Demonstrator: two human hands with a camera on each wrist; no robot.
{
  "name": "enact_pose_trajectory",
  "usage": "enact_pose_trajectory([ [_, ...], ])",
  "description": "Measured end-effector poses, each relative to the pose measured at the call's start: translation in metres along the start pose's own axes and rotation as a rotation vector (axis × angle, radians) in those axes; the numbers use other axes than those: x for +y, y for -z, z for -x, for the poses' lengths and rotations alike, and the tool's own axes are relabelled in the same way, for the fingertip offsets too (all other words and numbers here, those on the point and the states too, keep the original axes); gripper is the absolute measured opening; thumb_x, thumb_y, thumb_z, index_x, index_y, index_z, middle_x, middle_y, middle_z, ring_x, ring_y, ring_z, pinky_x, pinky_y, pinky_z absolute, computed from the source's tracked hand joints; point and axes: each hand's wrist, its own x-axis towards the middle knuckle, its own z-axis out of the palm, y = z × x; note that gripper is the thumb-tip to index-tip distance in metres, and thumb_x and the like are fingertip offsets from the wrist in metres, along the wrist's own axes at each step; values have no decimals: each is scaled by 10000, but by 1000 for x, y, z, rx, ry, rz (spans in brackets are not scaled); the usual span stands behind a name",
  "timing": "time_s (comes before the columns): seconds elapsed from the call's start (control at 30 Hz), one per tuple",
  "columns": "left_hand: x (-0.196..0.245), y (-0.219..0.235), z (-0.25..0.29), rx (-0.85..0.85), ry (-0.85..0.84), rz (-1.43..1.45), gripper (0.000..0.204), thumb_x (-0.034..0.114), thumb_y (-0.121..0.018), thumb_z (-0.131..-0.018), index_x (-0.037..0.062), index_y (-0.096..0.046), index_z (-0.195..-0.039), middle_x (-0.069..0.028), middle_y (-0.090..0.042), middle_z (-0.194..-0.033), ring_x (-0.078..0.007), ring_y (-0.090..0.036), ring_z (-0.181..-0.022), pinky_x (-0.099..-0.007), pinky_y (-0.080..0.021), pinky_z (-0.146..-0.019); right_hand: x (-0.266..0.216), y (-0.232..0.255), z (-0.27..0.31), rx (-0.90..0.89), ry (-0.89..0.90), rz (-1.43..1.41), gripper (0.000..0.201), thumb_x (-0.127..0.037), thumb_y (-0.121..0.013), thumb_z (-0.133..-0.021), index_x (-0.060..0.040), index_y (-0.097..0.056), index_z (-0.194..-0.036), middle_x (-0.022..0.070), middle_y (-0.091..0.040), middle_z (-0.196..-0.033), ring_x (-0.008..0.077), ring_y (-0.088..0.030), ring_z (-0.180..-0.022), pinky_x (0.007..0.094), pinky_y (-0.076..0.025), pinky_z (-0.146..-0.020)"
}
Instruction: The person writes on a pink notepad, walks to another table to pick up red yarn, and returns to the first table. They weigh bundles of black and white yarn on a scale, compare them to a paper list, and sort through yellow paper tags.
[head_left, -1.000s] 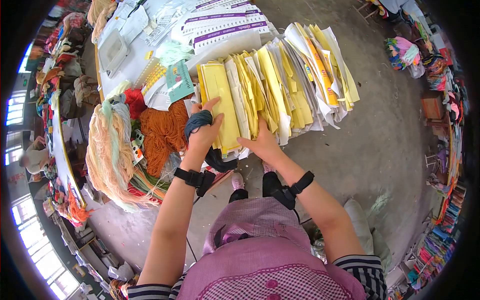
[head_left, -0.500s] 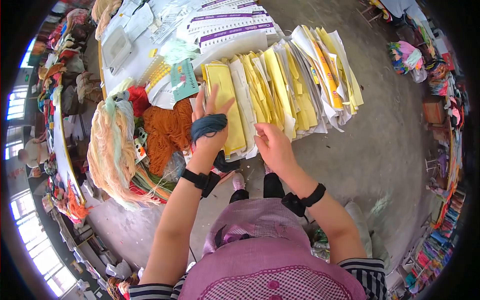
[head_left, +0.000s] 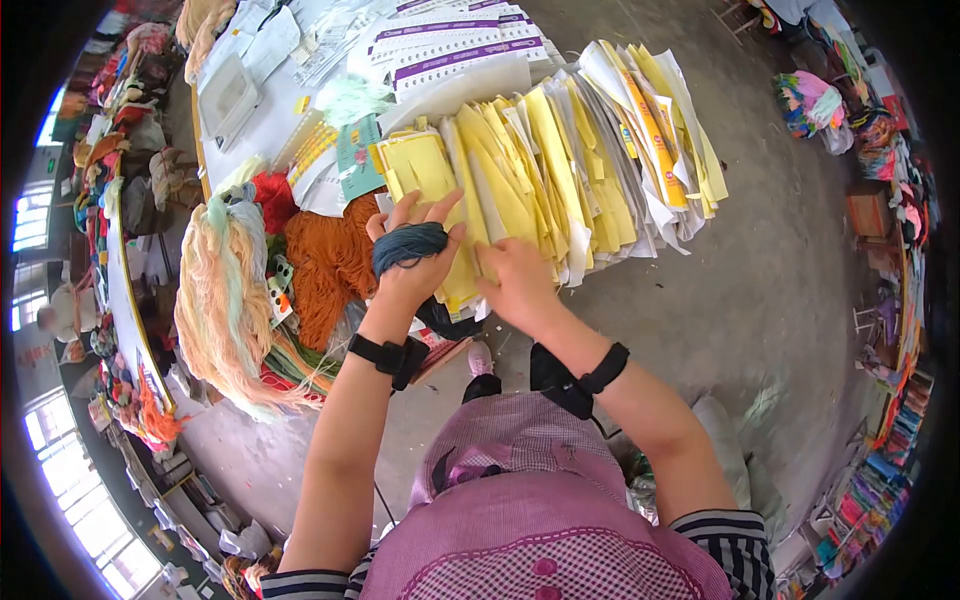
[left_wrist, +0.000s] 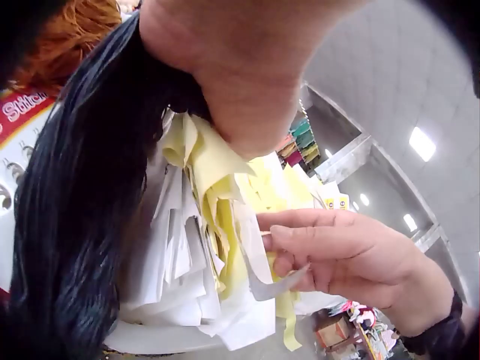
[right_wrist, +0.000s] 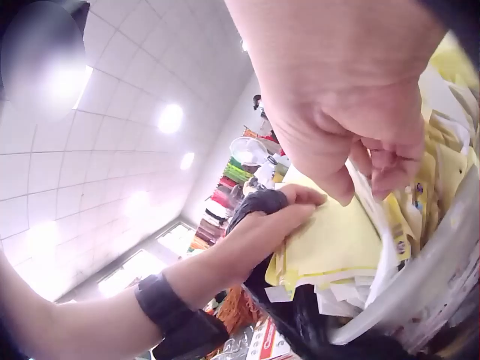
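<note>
"Resting on the nearest yellow packet [head_left: 415, 165], the left hand [head_left: 434, 264] is spreading its fingers, with dark blue yarn [head_left: 408, 246] looping round it. What is the right hand [head_left: 522, 285] doing?"

"It's working close beside, pinching the edge of a white sheet [right_wrist: 385, 234] between thumb and fingers."

"How is that paper likely to handle?"

"Light, I'd judge, but limp along the edges; the strip is already curling in the left wrist view. A single sheet may be creasing or tearing if pulled by a corner. The packets look thicker, so I'd be gripping those low on both faces, keeping the layers from sliding."

"And where is everything sitting?"

"The packets and sheets are standing packed in a row [head_left: 540, 190] at the end of the bench [head_left: 276, 112]. A curved pale rim [right_wrist: 431, 277] is running along them, perhaps a container's; I can't tell its full shape. Rust-coloured yarn [head_left: 325, 265] is lying beside the row. Farther off, a clear box [head_left: 226, 100] is sitting on the bench, its contents too unclear to name."
</note>
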Motion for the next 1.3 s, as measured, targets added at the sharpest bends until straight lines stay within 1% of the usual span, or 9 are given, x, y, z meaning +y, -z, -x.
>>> enact_pose_trajectory([
  [0.27, -12, -7, 1, -4, -17, -30, 307, 269, -719, -723, 224, -694, -1026, -20, -557, -1068, -217, -502, -1119, -470, -309, -879, 1, -15, 9, -91, 51, -355, 412, -78, -644, -769, -8, -544, -1163, 182, -587, -1141, 414, -567, -999, 469, -462, -862],
  [0.43, -14, -7, 5, 2, -4, -45, 362, 262, -727, -724, 235, -674, -1081, -31, -536, -1263, -238, -461, -1206, -466, -305, -913, 11, -3, 16, 288, -77, -202, 420, -9, -622, -769, 13, -503, -1171, 225, -586, -1096, 432, -556, -1017, 473, -455, -871],
  [0.47, -14, -8, 6, 0, -2, -45, 362, 262, -727, -724, 235, -674, -1081, -31, -536, -1263, -238, -461, -1206, -466, -305, -913, 10, 5, 17, 161, -239, -269, 413, 1, -610, -787, 27, -495, -1182, 237, -592, -1074, 431, -563, -1011, 474, -458, -868],
  [0.67, -12, -12, 8, -8, -57, -45, 327, 215, -659, -782, 205, -648, -1108, 14, -474, -1437, -243, -372, -1342, -496, -260, -988, 39, -8, 14, 122, -273, -268, 413, 5, -630, -813, 8, -517, -1210, 197, -629, -1125, 288, -667, -888, 366, -535, -782],
  [0.8, -15, -18, 10, -25, -117, -81, 335, 187, -632, -818, 208, -627, -1152, 41, -540, -1374, -231, -339, -1386, -501, -218, -1034, 43, 0, 9, 114, -344, -412, 353, -11, -613, -799, 22, -563, -1146, 210, -662, -1006, 369, -653, -873, 425, -518, -787],
  [1.0, -17, -17, 10, -47, -108, -73, 342, 193, -619, -848, 237, -619, -1187, 55, -561, -1348, -224, -349, -1386, -496, -199, -1056, 54, 2, 7, 25, -334, -383, 306, -26, -577, -860, 12, -616, -1161, 193, -700, -1012, 271, -691, -965, 339, -545, -812],
  [1.17, -10, -12, 9, -27, -76, -44, 396, 140, -599, -822, 264, -616, -1197, 19, -564, -1341, -255, -368, -1374, -512, -208, -1048, 14, 8, 13, 16, -161, -105, 303, -57, -556, -824, -77, -652, -1111, 157, -694, -919, 359, -661, -860, 446, -525, -766],
  [1.2, -10, -14, 9, -29, -103, -94, 379, 129, -603, -821, 273, -635, -1170, 21, -562, -1344, -259, -368, -1373, -512, -216, -1043, 6, 12, 15, -136, -187, -179, 374, -13, -541, -811, -70, -621, -1171, 159, -684, -1001, 364, -642, -932, 447, -514, -804],
  [1.3, -15, -14, 11, -42, -146, -130, 304, 139, -613, -838, 276, -677, -1101, 23, -565, -1337, -265, -370, -1365, -507, -232, -1030, 1, -12, 30, -50, 5, -250, 394, 10, -561, -829, -55, -593, -1216, 167, -650, -1130, 377, -615, -1015, 435, -505, -864],
])
